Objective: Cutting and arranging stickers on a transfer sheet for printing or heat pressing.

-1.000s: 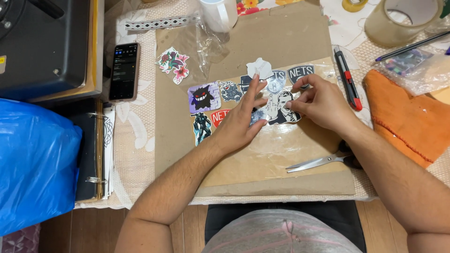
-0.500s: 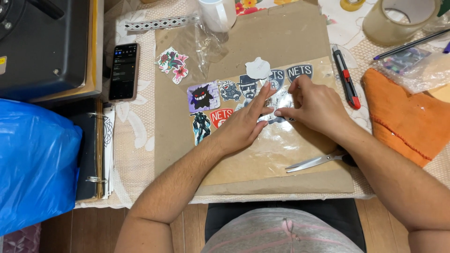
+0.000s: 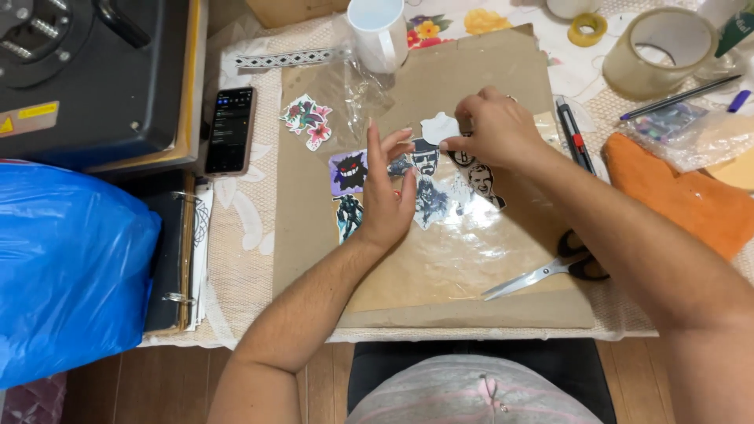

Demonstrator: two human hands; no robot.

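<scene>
Several cut-out stickers [image 3: 428,184] lie in a cluster on a brown cardboard sheet [image 3: 440,275], partly under a clear plastic film [image 3: 471,235]. My left hand [image 3: 386,196] rests flat on the stickers with fingers spread and holds nothing. My right hand [image 3: 491,129] pinches a small white cloud-shaped sticker [image 3: 438,127] at the top of the cluster. A purple monster sticker [image 3: 348,171] and a dark figure sticker [image 3: 348,216] lie left of my left hand. A flower sticker [image 3: 308,120] sits apart, further left.
Scissors [image 3: 550,271] lie at the right of the cardboard, a red-and-black utility knife [image 3: 576,137] above them. A phone [image 3: 230,129], a black machine [image 3: 86,71], a blue plastic bag [image 3: 71,275], a white mug [image 3: 381,31], a tape roll [image 3: 658,51] and an orange cloth [image 3: 683,200] surround the sheet.
My right hand has moved up from the middle of the sticker cluster to the white cloud-shaped sticker. My left hand has shifted and spread flat over the stickers.
</scene>
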